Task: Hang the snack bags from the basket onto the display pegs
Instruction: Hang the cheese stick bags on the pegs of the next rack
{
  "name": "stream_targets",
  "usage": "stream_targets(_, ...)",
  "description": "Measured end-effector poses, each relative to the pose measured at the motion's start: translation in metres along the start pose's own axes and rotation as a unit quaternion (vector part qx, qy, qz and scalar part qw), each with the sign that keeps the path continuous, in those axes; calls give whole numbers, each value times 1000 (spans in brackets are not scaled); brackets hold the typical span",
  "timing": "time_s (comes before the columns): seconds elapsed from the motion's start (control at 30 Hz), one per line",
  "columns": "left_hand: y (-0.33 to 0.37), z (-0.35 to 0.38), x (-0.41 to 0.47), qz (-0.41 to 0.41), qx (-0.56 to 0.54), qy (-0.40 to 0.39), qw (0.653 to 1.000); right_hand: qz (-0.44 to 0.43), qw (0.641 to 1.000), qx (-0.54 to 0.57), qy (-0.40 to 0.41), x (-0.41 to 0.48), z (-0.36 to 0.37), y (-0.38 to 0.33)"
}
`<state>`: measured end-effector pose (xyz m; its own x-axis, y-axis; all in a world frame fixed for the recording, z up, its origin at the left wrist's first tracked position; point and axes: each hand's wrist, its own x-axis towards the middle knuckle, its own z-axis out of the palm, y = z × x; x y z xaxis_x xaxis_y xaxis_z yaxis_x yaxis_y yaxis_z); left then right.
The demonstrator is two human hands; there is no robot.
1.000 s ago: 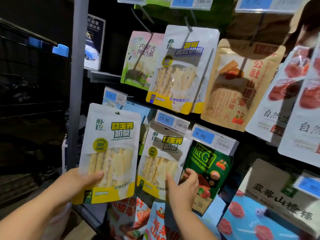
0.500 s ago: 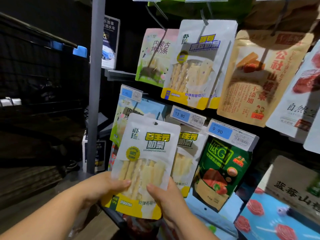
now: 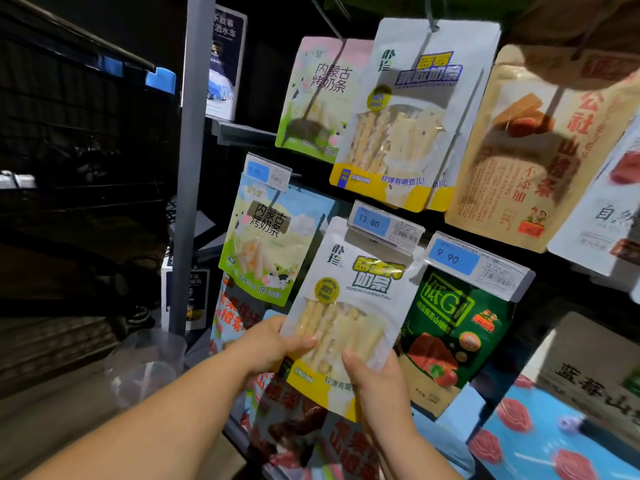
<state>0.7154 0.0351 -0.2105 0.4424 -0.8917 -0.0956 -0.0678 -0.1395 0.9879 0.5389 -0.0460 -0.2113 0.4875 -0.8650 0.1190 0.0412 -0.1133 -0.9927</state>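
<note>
- Left of the display, a grey upright post [image 3: 191, 168] stands against the dark.
- My left hand [image 3: 273, 344] pinches the white-and-yellow snack bag [image 3: 349, 306] at its lower left edge, thumb on the front.
- My right hand [image 3: 377, 386] has a closed grip on the bag's lower right.
- The bag's top sits just under the 13.80 price tag [image 3: 384, 226].
- A green pouch [image 3: 453, 327] hangs to the right, beneath the 9.90 tag [image 3: 474, 263].
</note>
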Motion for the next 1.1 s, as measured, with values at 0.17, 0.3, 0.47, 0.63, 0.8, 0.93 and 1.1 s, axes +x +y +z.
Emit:
stream_targets(0.17, -3, 7, 14, -9, -8, 0, 1000, -5, 1000, -15, 10, 7, -5, -2)
stream_targets(0.3, -12, 3, 22, -2, -12, -25, 1000, 7, 1000, -24, 13, 12, -4, 2)
stream_targets(0.47, -17, -1, 30, -2, -17, -42, 999, 5, 999, -42, 28, 15, 0, 7)
stream_targets(0.63, -16, 6, 38, 2, -32, 30, 999, -6, 995, -75, 59, 20, 6, 5)
stream_targets(0.8, -12, 26, 51, 20, -72, 115, 991, -23, 987, -131, 92, 33, -3, 4)
stream_targets(0.93, -16, 34, 66, 12, -3, 155, 988, -22, 982, -145, 122, 42, -11, 8)
stream_targets(1.1, -16, 45, 80, 64, 70, 176, 980, 0, 969, -181, 168, 54, -15, 16)
